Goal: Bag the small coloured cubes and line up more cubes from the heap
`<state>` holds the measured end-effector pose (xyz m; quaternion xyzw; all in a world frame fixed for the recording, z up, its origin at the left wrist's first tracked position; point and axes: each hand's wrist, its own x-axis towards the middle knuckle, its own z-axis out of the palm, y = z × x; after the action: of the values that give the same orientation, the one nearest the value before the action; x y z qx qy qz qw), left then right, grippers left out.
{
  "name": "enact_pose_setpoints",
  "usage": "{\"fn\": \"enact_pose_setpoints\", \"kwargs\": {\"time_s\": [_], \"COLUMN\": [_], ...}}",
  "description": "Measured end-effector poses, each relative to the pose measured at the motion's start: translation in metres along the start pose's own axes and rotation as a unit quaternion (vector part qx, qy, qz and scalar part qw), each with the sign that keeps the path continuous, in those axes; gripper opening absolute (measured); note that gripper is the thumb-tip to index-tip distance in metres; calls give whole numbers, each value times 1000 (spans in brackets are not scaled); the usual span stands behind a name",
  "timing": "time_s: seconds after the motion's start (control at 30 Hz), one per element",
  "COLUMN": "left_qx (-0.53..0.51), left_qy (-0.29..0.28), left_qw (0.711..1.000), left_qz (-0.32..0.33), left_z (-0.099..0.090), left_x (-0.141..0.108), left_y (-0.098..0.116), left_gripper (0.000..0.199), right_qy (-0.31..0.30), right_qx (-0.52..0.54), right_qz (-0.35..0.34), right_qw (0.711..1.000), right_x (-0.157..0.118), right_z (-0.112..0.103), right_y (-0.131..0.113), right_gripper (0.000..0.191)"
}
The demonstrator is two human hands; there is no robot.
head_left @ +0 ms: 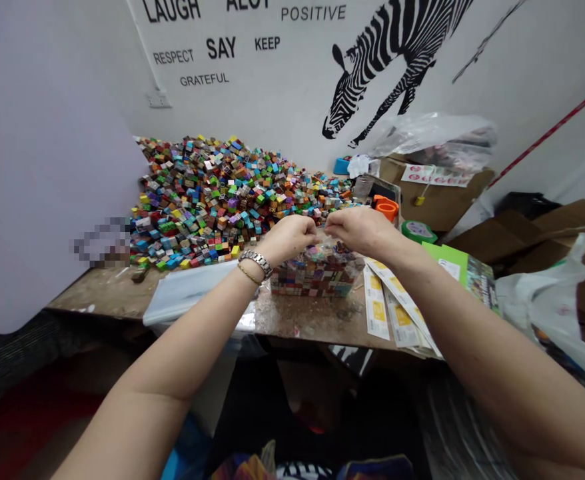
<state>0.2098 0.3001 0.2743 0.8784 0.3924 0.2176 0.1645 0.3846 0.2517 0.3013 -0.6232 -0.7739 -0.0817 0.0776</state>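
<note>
On the table in front of me stands a block-shaped pack of small coloured cubes (315,279), its sides flat and patterned. Glossy clear film shows around its top, like a plastic bag. My left hand (295,237), with a metal watch band and a thin bracelet at the wrist, is pinched closed at the upper left of the pack. Opposite it, my right hand (360,230) is closed with fingers bent down at the upper right. Both seem to grip the bag's top edge; the fingertips are partly hidden. A small gap separates the hands.
Behind the pack rises a large heap of coloured cubes (217,193). Flat clear plastic bags (182,293) lie left, printed label sheets (376,310) right. Green tape (418,231), an orange ring-shaped item (386,208) and a cardboard box (432,200) stand at the right. A white panel (42,167) blocks the left.
</note>
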Motion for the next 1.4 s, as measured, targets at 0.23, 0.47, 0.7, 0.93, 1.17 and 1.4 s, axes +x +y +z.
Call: {"fn": "enact_pose_setpoints", "kwargs": {"time_s": [0.23, 0.47, 0.7, 0.93, 1.17, 1.4], "left_qx": [30, 16, 60, 99, 60, 102], "left_qy": [26, -26, -21, 19, -9, 5], "left_qw": [999, 1000, 998, 995, 998, 995], "left_qz": [-10, -2, 15, 25, 19, 10], "left_z": [6, -2, -2, 4, -2, 2], "left_x": [0, 3, -3, -8, -7, -12], "left_y": [3, 0, 1, 2, -3, 1], "left_gripper": [13, 20, 22, 26, 27, 26], "right_qy": [-73, -26, 0, 13, 58, 58], "right_qx": [36, 3, -6, 12, -23, -56], "right_qz": [6, 20, -3, -10, -4, -2], "right_qw": [997, 999, 1000, 1000, 998, 997], "right_x": [9, 3, -2, -3, -5, -4], "right_z": [-2, 3, 7, 11, 20, 22], "right_y": [2, -4, -3, -4, -6, -6], "right_gripper": [18, 19, 22, 23, 27, 29]}}
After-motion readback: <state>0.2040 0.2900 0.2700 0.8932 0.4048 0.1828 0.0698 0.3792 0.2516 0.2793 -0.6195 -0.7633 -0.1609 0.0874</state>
